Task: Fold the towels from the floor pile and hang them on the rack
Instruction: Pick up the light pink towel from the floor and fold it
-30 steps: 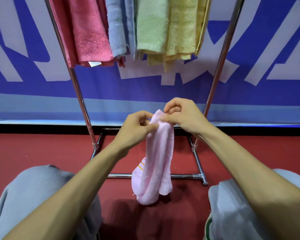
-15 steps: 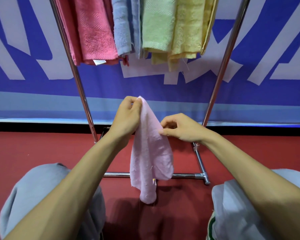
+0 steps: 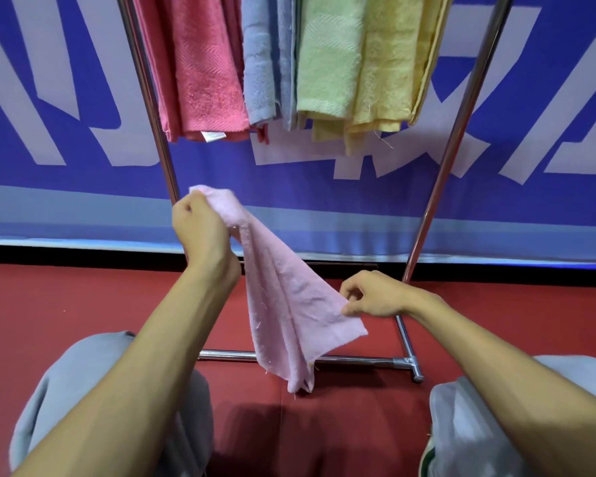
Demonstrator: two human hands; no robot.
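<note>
Our left hand (image 3: 200,232) clenches the top corner of the thin pale-pink terry towel (image 3: 283,304), fingers (image 3: 353,308) of our right hand (image 3: 375,294) pinching its lower edge. Twisted between them, it may slip that light pinch, skewing our fold.

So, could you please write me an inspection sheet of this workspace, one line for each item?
Surface: red floor; the base of the metal rack stands on it.
Job's things: pink towel held in the air, not yet folded. A red towel, blue towel, green towel and yellow towel hang on the rack. The floor pile is not in view.
Clutter: nothing seen.
Grippers: left hand grips the pink towel's top corner; right hand pinches its lower right edge.
Cables: nothing seen.
Surroundings: blue banner with white shapes behind the rack; the person's knees in grey trousers at the bottom.
</note>
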